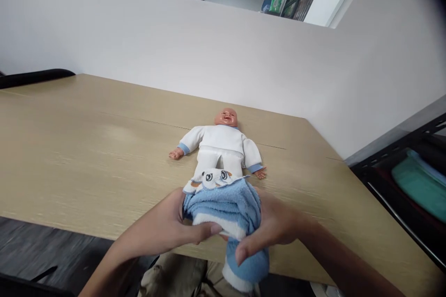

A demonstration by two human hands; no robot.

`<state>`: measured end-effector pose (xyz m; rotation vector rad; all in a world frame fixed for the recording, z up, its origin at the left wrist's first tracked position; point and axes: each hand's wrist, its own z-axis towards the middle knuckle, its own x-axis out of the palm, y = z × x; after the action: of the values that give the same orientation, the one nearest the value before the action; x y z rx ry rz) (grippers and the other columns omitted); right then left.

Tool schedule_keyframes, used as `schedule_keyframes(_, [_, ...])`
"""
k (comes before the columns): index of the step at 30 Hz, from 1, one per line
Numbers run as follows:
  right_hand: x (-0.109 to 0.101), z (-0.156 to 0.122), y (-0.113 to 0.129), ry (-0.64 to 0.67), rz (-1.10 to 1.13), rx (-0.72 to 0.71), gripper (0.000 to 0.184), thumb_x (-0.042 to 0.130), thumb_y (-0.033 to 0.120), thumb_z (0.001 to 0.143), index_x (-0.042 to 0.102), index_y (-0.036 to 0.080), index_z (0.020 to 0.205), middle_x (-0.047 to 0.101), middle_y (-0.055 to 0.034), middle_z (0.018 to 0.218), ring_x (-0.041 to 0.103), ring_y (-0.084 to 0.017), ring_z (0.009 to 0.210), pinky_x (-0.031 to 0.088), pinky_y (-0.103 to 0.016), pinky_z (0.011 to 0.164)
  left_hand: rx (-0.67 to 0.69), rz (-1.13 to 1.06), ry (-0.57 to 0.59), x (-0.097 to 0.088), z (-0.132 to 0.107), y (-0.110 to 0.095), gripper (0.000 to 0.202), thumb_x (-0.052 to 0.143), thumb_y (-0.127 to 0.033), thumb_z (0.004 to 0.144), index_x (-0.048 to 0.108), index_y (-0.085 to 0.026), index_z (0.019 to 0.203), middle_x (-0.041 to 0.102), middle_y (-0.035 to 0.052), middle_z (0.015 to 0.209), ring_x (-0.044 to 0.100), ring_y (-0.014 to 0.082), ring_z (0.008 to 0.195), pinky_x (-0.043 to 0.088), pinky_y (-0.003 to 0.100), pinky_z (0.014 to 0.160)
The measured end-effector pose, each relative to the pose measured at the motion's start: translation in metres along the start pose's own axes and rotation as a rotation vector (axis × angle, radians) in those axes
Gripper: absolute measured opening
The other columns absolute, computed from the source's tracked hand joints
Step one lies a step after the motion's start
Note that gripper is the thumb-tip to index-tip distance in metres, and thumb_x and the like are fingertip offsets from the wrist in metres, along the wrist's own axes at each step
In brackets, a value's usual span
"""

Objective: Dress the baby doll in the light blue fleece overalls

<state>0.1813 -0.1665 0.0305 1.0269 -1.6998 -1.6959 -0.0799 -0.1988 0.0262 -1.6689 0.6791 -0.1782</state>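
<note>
A baby doll (220, 144) in a white suit with blue cuffs lies on its back on the wooden table (87, 148), head away from me. Over its legs is bunched a fluffy blue garment (226, 206) with a white animal face on it. My left hand (170, 227) is closed on the garment's left side, thumb across its white hem. My right hand (275, 229) grips the right side, fingers curled under it. One blue leg of the garment hangs down past the table's near edge.
A white partition wall (174, 41) stands along the table's far side. At the right, a dark shelf (400, 167) holds a teal folded cloth (420, 190). A black chair back (35, 76) shows at the far left. Dark floor lies below the near edge.
</note>
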Motion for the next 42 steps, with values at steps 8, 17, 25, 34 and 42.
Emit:
schedule_keyframes(8, [0.012,0.020,-0.033,-0.653,-0.459,0.018,0.015,0.072,0.022,0.084,0.071,0.021,0.099,0.078,-0.0034,0.098,0.070,-0.022,0.086,0.056,-0.036,0.085,0.019,0.128,-0.265,0.002,0.026,0.027,0.031,0.067,-0.044,0.091,0.068,-0.019,0.109,0.080,0.0069,0.105,0.074,0.0306,0.098,0.058,0.038,0.084])
schedule_keyframes(17, [-0.013,0.050,-0.062,-0.784,-0.568,0.048,0.010,0.072,0.024,0.079,0.067,0.022,0.088,0.076,-0.0026,0.088,0.066,-0.021,0.075,0.053,-0.036,0.076,0.158,0.199,-0.233,-0.015,0.079,0.036,0.030,0.059,-0.047,0.102,0.068,-0.021,0.113,0.078,0.0047,0.115,0.072,0.0299,0.105,0.053,0.037,0.088])
schedule_keyframes(25, [-0.046,0.068,-0.061,-0.829,-0.626,-0.054,0.009,0.068,0.023,0.081,0.064,0.021,0.089,0.074,-0.0022,0.089,0.067,-0.021,0.078,0.050,-0.034,0.075,0.153,0.440,-0.424,-0.024,0.096,0.031,0.024,0.058,-0.043,0.098,0.062,-0.021,0.091,0.075,0.0049,0.091,0.069,0.0283,0.081,0.045,0.036,0.070])
schedule_keyframes(34, [-0.011,0.039,-0.005,-0.499,-0.734,-0.053,0.014,0.070,0.019,0.077,0.058,0.021,0.072,0.067,0.0023,0.080,0.058,-0.016,0.074,0.043,-0.031,0.073,0.089,0.170,-0.446,-0.001,0.031,0.032,0.029,0.064,-0.048,0.097,0.073,-0.025,0.112,0.080,0.0014,0.110,0.075,0.0279,0.100,0.060,0.031,0.082])
schedule_keyframes(42, [0.011,0.043,-0.019,-0.343,-0.675,0.106,0.013,0.076,0.025,0.076,0.064,0.023,0.081,0.072,0.0031,0.080,0.061,-0.016,0.069,0.041,-0.029,0.065,-0.026,0.245,-0.345,0.006,0.009,0.065,0.035,0.061,-0.044,0.095,0.071,-0.025,0.123,0.076,0.0069,0.128,0.070,0.0341,0.121,0.058,0.041,0.101])
